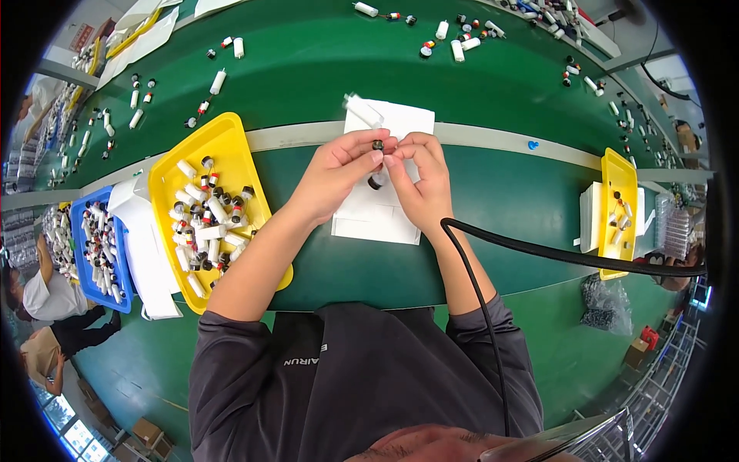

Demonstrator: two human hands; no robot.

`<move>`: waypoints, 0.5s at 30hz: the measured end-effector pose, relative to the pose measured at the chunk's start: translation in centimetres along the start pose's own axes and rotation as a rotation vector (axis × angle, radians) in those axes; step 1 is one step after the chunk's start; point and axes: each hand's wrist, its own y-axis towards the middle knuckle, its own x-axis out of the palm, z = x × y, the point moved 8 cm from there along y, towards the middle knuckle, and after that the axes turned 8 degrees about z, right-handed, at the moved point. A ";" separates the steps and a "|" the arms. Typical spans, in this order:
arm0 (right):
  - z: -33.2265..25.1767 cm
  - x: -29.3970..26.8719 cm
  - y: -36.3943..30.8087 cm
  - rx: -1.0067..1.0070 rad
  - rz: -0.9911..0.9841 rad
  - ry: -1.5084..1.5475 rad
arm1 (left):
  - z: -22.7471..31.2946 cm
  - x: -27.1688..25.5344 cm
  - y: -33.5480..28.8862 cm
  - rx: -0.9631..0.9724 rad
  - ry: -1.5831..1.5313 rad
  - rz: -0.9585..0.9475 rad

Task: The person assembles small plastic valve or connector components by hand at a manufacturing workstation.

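Observation:
Both my hands meet above white paper (377, 219) on the green bench. My left hand (332, 175) is closed in a pinch around a small black-ended part (377, 145). A white cylinder (363, 110), blurred at its far end, sticks out past the left fingertips. Opposite it, my right hand (423, 183) is also closed, thumb and fingers pinched against the same spot; what lies between them is mostly hidden. Just below the fingertips hangs a clear cap with a black rim (376, 181); how it joins the other pieces cannot be seen.
A yellow tray (245, 158) full of similar parts stands left, beside a blue tray (98, 296). Another yellow tray (613, 165) is at right. A black cable (554, 252) crosses my right forearm. Loose parts lie on the green belt (308, 61). Other people sit far left.

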 end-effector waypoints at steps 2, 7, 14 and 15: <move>0.2 0.1 -0.1 0.025 -0.020 -0.006 | -0.5 0.0 -0.1 -0.096 -0.202 0.068; 2.9 -2.1 0.3 0.357 0.211 0.478 | -0.9 -0.4 0.7 -0.102 -0.395 0.141; 2.5 -1.6 0.4 0.210 -0.168 -0.316 | -2.2 -3.2 1.4 -0.131 -0.373 0.336; 2.9 -1.3 0.0 0.206 -0.198 -0.376 | -2.7 -3.2 1.4 -0.150 -0.348 0.331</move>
